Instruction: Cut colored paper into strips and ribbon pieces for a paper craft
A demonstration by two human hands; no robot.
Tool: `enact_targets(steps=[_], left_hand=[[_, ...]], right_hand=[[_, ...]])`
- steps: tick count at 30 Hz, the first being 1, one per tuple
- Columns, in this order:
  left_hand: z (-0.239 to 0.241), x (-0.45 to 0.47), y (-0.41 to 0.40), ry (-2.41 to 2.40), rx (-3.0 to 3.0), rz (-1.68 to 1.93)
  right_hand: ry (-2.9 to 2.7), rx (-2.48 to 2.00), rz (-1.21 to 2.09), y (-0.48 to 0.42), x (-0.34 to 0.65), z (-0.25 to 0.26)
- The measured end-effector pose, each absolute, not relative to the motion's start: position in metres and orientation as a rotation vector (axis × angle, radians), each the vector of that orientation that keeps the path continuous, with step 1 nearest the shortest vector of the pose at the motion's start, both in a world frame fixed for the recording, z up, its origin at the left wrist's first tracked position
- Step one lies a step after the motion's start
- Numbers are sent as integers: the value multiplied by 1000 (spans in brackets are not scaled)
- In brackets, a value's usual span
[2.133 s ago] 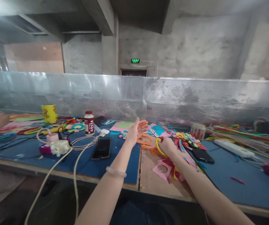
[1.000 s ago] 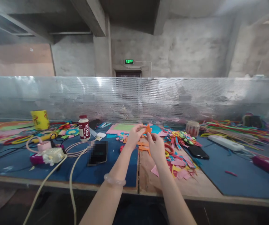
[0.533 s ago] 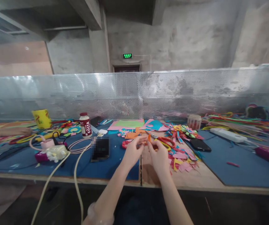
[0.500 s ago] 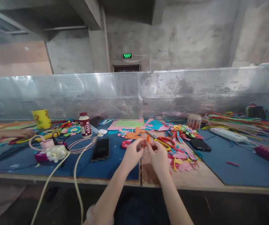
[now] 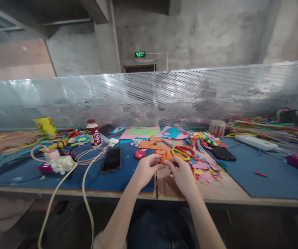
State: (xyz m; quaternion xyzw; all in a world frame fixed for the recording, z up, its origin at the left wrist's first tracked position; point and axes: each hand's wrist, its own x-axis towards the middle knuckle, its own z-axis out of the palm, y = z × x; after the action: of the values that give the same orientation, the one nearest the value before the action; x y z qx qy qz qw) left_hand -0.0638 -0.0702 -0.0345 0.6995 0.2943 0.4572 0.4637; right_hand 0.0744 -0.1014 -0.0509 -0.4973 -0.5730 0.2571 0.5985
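Over the wooden strip [image 5: 168,190] that splits the blue-topped table [image 5: 129,167], a bent piece of orange paper [image 5: 164,157] sits between a pair of hands — the left hand [image 5: 147,170] pinching it between thumb and fingers, the right hand [image 5: 182,173] pinching its other side. Some of the right fingers curl out of my sight. Just behind lie scissors [image 5: 174,147] with red and yellow handles, and some orange cutouts [image 5: 149,144]. A red paper flower [image 5: 140,154] rests near the left hand; beyond the right hand spread paper scraps [image 5: 203,169], with a heap of bright paper flowers [image 5: 201,140] behind them and a black phone [image 5: 223,153] beside. Farther left, a Costa bottle [image 5: 94,135] stands upright, and past it another person's hand [image 5: 24,140] reaches in — at the back, a perforated metal screen [image 5: 133,97] runs along everything.
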Motion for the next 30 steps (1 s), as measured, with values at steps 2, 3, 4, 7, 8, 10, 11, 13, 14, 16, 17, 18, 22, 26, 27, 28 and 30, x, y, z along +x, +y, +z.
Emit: enact_targets(steps=[2,3,4,7,8,10,11,13,14,16,17,18,22,26,27,28,30], left_hand=[[-32,-65,-72,703,1691,1098],[-31,-66,-73,697,1677,1084],[-30,-66,-74,693,1662,1072],[-26,-68,-77,705,1589,1064],[-26,-69,-77,707,1556,1066],[-25,-70,-77,709,1484,1069],[-26,-70,-76,714,1454,1069],[-28,-70,-74,745,1414,1075],[-29,-70,-74,766,1407,1077],[-31,-69,-73,797,1420,1082],[-32,-69,-73,801,1434,1094],[-32,-69,-73,796,1450,1102],[-33,-69,-77,771,1520,1091],[-35,-70,-79,841,1589,1082],[-36,-70,-79,863,1588,1088],[-36,-70,-79,883,1583,1100],[-37,-70,-79,906,1583,1122]], right_hand=[[-1306,-1157,617,-104,76,-50],[-1303,-1161,616,-105,77,-50],[-1305,-1163,613,-106,77,-50],[-1302,-1133,646,-108,78,-50],[-1291,-1112,668,-108,78,-51],[-1259,-1077,700,-108,78,-54],[-1248,-1070,707,-107,78,-55],[-1239,-1079,713,-106,77,-57],[-1236,-1088,717,-105,77,-58],[-1225,-1103,719,-105,77,-58],[-1214,-1105,722,-105,77,-58],[-1208,-1103,727,-105,77,-58],[-1259,-1116,716,-106,76,-56],[-1337,-1118,720,-107,74,-55],[-1313,-1103,757,-108,73,-55],[-1289,-1087,797,-108,73,-55],[-1287,-1079,836,-109,72,-54]])
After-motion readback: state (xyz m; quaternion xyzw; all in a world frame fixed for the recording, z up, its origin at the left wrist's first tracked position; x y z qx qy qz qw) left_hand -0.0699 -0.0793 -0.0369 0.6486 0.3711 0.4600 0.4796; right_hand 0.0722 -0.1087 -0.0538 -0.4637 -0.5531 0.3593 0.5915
